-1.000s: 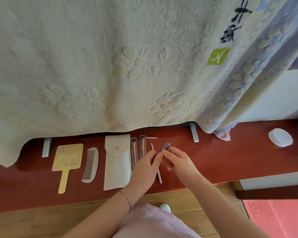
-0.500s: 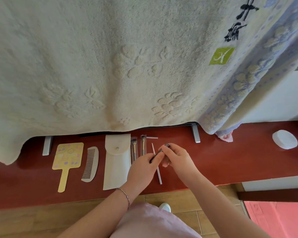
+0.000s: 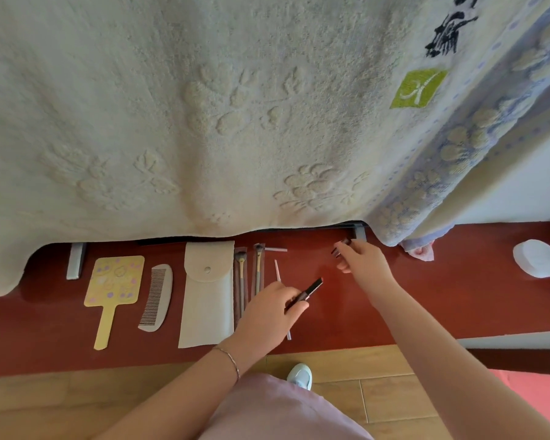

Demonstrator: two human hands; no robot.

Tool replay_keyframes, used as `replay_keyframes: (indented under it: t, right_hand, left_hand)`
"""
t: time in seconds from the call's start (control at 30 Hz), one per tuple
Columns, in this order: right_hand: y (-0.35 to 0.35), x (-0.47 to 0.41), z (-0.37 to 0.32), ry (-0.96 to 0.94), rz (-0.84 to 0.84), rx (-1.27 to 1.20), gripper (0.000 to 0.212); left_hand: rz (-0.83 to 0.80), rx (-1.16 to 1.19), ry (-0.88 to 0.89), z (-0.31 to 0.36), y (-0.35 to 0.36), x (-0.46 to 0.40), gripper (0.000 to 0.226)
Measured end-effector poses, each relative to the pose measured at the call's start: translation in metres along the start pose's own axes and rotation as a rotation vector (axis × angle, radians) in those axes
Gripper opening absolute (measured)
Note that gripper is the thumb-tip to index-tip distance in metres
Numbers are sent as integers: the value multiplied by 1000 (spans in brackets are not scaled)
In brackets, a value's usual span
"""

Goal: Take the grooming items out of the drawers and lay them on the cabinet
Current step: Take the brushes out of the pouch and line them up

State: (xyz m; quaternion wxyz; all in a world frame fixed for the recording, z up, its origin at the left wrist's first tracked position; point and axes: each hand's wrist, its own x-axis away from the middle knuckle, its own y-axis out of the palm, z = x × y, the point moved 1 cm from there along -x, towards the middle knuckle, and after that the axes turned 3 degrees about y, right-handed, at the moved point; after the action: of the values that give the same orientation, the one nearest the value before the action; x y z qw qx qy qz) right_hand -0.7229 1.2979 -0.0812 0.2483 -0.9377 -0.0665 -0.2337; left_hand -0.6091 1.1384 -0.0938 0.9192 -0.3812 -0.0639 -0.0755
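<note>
Set small dark piece [image 3: 340, 249] pinched in right hand [image 3: 364, 260] and dark stick [image 3: 305, 293] pinched in left hand [image 3: 267, 312] flat on cabinet [image 3: 442, 296], parallel w/ brushes [image 3: 250, 274], no overlap.

Both arms are bare, with no sleeves. A thin bracelet [image 3: 227, 357] circles the wrist just behind the left hand [image 3: 267, 312]. Below are a pale pink garment [image 3: 273, 411] and a white shoe [image 3: 300, 375].

Cream towel [image 3: 204, 106] overhangs; wood floor [image 3: 45, 395].

Hidden behind the hanging towel [image 3: 235, 106]: back of the cabinet top [image 3: 458, 296]; too blurred to identify: small dark piece [image 3: 340, 247] pinched in the right hand [image 3: 365, 263].
</note>
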Motion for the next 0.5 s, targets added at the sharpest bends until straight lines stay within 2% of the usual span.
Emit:
replay_keyframes:
  t: [0.1,0.17,0.27,0.37,0.5]
  right_hand:
    - [8,-20,5,-17,-130,150,14]
    - [15,-32,4,-51,-150,212,21]
    - [29,-45,0,-129,-153,327,30]
    - [41,-52,0,-182,-96,421,33]
    - [49,-54,13,-190,-87,480,28]
  left_hand:
    - [-24,-37,13,7,6,-10,31]
    - [18,-61,12,10,9,-16,37]
    - [50,-182,49,10,18,-23,28]
    - [11,-251,64,9,28,-29,17]
    - [-4,-323,50,9,39,-38,21]
